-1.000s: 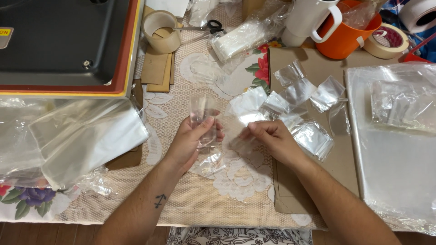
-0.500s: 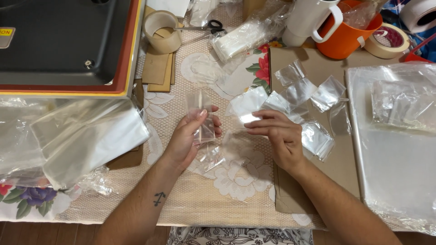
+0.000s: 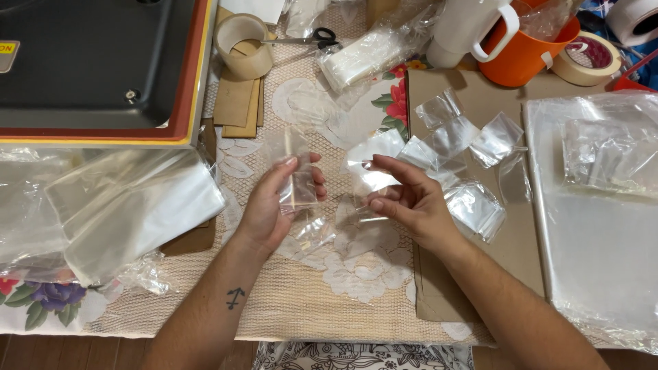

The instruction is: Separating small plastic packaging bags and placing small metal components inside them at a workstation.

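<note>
My left hand (image 3: 271, 205) holds a small clear plastic bag (image 3: 296, 175) upright, pinched between thumb and fingers, with a thin pale stick inside it. My right hand (image 3: 404, 199) is beside it, fingers spread, touching another small clear bag (image 3: 373, 171) at its fingertips. Several more small clear bags (image 3: 456, 147) lie scattered on a brown cardboard sheet (image 3: 480, 274) just right of my hands. One crumpled clear bag (image 3: 314, 233) lies on the lace tablecloth (image 3: 322, 294) under my hands.
A dark machine with a red and yellow rim (image 3: 96, 68) fills the top left. Large clear plastic sheets (image 3: 130, 205) lie at left and at right (image 3: 603, 226). Tape rolls (image 3: 243, 44), scissors (image 3: 312, 38), an orange jug (image 3: 524, 48) and a white cup (image 3: 459, 31) stand at the back.
My left hand raised the small bag and turned it upright. My right hand let go of that bag, moved right and spread its fingers onto another bag.
</note>
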